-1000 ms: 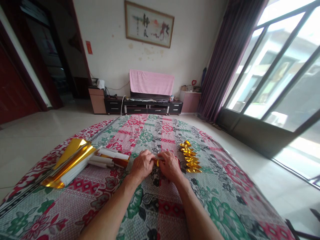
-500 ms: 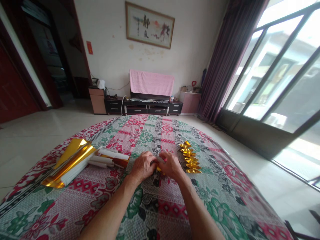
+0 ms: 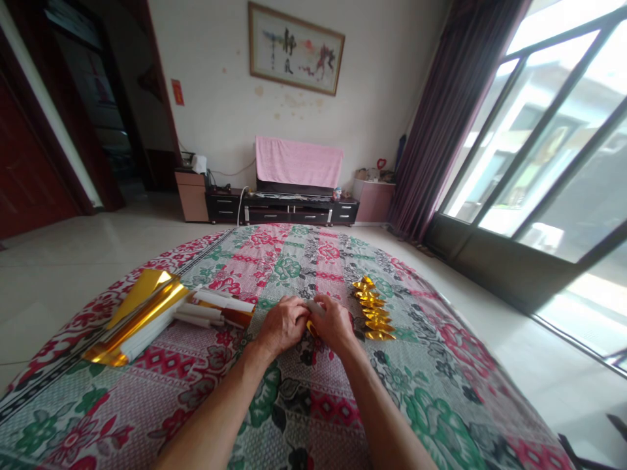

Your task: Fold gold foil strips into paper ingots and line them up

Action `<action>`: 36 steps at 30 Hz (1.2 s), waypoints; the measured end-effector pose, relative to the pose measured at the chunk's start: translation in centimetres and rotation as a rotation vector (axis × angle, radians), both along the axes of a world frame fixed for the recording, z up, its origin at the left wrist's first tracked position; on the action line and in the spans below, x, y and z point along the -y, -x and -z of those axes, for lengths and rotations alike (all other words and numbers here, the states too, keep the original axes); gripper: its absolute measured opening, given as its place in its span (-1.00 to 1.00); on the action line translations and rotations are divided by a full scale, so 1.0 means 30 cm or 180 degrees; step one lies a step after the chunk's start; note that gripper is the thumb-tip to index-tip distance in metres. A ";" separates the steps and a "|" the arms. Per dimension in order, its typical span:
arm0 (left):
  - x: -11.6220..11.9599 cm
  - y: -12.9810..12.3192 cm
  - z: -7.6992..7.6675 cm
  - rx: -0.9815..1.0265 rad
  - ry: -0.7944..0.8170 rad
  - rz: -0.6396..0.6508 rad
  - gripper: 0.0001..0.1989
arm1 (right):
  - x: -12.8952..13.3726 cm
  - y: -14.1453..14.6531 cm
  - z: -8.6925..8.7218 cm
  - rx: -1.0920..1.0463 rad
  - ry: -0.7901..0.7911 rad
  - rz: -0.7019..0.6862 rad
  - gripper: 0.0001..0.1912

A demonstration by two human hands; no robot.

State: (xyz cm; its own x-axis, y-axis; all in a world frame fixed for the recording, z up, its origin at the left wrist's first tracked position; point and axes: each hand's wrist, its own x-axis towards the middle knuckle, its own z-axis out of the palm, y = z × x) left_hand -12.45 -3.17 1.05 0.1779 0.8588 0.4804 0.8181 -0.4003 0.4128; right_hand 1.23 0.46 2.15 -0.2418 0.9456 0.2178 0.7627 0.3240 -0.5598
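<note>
My left hand (image 3: 283, 322) and my right hand (image 3: 333, 321) meet over the middle of the patterned cloth, fingers bent and pinched together. Between them is a small piece of gold foil paper (image 3: 311, 328), mostly hidden by the fingers, with a pale grey side (image 3: 316, 307) showing at the top. Right of my right hand, folded gold paper ingots (image 3: 376, 312) lie in an overlapping row. Left of my left hand are white-backed paper rolls (image 3: 223, 301) with some gold and brown showing. Farther left, large gold foil sheets (image 3: 142, 320) lie curled in a stack.
A red, green and grey flowered cloth (image 3: 294, 418) covers the rounded table. Beyond it stands a low black TV cabinet (image 3: 274, 215), with a pink towel (image 3: 298, 162) over the screen. A purple curtain (image 3: 450, 124) and glass doors (image 3: 548, 150) are at the right.
My fingers have shifted slightly on the gold paper; the right hand has turned a little and more of the pale side shows. The ingots and the stack stay put.
</note>
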 end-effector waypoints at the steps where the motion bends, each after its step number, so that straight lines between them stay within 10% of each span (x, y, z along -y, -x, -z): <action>1: -0.001 0.001 0.002 0.0004 0.0003 0.0034 -0.77 | 0.004 0.007 0.004 -0.0017 -0.0055 0.0059 -0.67; 22: 0.001 0.018 0.002 -0.0278 0.0231 0.0169 -0.79 | -0.002 -0.053 -0.017 -0.0069 -0.0862 -0.0751 -0.75; 36: -0.008 0.033 0.009 -0.0100 0.0242 0.0303 -0.78 | -0.005 -0.096 -0.030 0.0232 -0.0219 -0.1637 -0.75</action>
State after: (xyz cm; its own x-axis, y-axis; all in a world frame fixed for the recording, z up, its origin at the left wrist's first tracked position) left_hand -13.45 -2.93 0.79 0.2744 0.8710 0.4075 0.7909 -0.4454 0.4196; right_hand 4.11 0.62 3.04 -0.6880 0.6847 0.2405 0.5314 0.7011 -0.4755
